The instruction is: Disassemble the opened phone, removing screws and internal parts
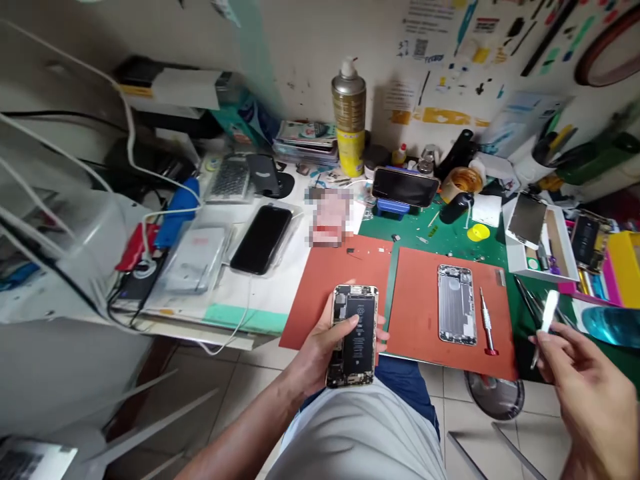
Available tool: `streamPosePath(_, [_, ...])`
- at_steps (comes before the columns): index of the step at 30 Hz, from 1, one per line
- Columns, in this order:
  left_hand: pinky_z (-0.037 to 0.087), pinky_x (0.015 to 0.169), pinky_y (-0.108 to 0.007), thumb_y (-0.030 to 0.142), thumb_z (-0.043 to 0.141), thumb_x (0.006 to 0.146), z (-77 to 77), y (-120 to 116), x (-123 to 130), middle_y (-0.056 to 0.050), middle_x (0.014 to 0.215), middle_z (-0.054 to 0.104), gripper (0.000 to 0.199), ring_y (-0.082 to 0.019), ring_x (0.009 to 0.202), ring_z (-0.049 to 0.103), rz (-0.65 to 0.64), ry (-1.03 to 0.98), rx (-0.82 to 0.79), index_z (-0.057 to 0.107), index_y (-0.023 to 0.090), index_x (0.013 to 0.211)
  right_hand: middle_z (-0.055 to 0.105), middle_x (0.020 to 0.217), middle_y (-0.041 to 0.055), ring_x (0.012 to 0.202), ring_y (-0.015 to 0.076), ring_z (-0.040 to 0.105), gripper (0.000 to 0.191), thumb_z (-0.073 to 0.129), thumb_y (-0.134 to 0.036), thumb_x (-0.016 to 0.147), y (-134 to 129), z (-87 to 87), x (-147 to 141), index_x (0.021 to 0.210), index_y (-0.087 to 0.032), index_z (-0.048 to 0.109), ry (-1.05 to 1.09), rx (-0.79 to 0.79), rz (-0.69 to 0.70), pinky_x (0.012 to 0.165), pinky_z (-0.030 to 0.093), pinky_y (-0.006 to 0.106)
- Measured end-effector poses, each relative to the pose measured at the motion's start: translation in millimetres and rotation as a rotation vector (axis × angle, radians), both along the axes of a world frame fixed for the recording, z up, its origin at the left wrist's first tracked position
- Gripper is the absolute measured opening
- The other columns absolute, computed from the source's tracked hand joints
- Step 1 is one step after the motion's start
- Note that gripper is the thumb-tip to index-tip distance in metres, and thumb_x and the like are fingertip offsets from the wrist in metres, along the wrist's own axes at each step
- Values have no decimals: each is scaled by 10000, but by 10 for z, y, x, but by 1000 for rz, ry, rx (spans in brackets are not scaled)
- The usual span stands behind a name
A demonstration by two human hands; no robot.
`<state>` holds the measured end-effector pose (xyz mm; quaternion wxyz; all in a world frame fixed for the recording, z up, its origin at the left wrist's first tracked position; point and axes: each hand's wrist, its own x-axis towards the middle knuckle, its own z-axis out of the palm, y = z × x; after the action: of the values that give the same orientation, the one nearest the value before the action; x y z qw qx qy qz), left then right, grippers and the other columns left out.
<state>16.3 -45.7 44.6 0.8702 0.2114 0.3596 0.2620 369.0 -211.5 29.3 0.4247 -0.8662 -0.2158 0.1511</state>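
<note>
My left hand [320, 340] is closed around an opened phone [359, 347], its thumb lying across the black battery and its fingers behind the far edge. The phone's inside faces up, with the circuit board and metal parts showing beside the battery. Off to the right, my right hand [575, 367] pinches a slim tool [549, 312] with a bright white upper end and a thin metallic lower end; its exact kind is unclear. Between the hands, a bare silver phone housing [457, 307] rests on an orange-red mat [415, 300], beside a silver screwdriver [485, 323] with a red end.
A black-screened phone [261, 239] lies on the table's left. Behind the mats stand a spray can [349, 120] and a phone on a blue stand [406, 187]. A white box [543, 257] with phone parts sits right, near a blue bottle [613, 327]. White cables [133, 133] hang left.
</note>
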Motion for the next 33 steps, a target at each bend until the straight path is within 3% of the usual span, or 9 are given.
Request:
streamPosePath(2, [626, 815, -453, 330, 666, 982, 5, -29, -6, -167, 1141, 761, 736, -314, 952, 788, -2, -23, -14, 262, 325, 1597, 695, 870, 42, 600, 163, 565, 633, 923, -433, 693, 51, 128, -262, 1268, -242, 736, 259, 213, -15, 490, 442, 295])
streamPosePath(6, [609, 871, -498, 303, 675, 971, 20, -86, -17, -164, 1130, 764, 699, -319, 975, 781, -7, -64, -16, 298, 310, 1559, 704, 1012, 88, 667, 171, 671, 294, 935, -366, 717, 246, 261, -818, 926, -200, 811, 449, 404, 74, 545, 572, 317])
streamPosePath(11, [610, 862, -499, 287, 687, 964, 25, -100, -45, -155, 1186, 759, 606, -316, 959, 787, 19, -107, -27, 370, 314, 1479, 700, 766, 45, 626, 213, 690, 200, 777, -301, 924, 370, 158, -1220, 1116, -245, 785, 584, 456, 304, 584, 609, 393])
streamPosePath(15, [621, 840, -475, 289, 718, 952, -41, -9, -65, -147, 1173, 772, 435, -311, 929, 798, 41, -30, -24, 450, 279, 1294, 738, 1216, 148, 928, 278, 738, 410, 771, -289, 922, 387, 122, -1329, 1327, -283, 709, 715, 361, 561, 820, 630, 482])
streamPosePath(18, [616, 898, -489, 266, 744, 937, -142, 88, -82, -136, 1181, 773, 403, -301, 987, 791, 35, 3, 15, 469, 271, 1231, 678, 1332, 161, 951, 265, 710, 558, 785, -361, 905, 459, 155, -1363, 1436, -297, 625, 797, 317, 745, 838, 615, 458])
streamPosePath(20, [611, 933, -504, 248, 746, 934, -205, 146, -91, -142, 1196, 767, 421, -306, 1053, 774, 16, -4, 34, 494, 258, 1271, 684, 1290, 150, 876, 228, 698, 408, 766, -404, 921, 535, 162, -1393, 1295, -262, 684, 763, 263, 786, 790, 606, 405])
streamPosePath(23, [605, 963, -502, 229, 764, 914, -255, 210, -93, -156, 1166, 770, 478, -315, 1081, 766, -32, 2, 31, 546, 208, 1340, 721, 1013, 69, 648, 140, 613, 209, 675, -434, 992, 653, 121, -1463, 1022, -227, 665, 562, 125, 729, 626, 546, 294])
streamPosePath(26, [579, 1023, -528, 222, 783, 892, -262, 243, -82, -155, 1144, 776, 481, -326, 1081, 770, -51, 6, 26, 599, 176, 1334, 690, 834, 6, 679, 151, 633, 231, 620, -453, 1023, 741, 56, -1535, 1105, -237, 635, 335, 31, 753, 613, 514, 253])
streamPosePath(33, [561, 1056, -535, 217, 791, 875, -277, 249, -83, -165, 1251, 757, 448, -327, 1100, 765, -21, -13, -8, 643, 183, 1296, 669, 787, -25, 589, 129, 594, 253, 492, -402, 1092, 821, 20, -1597, 1255, -244, 603, 89, -20, 885, 572, 462, 243])
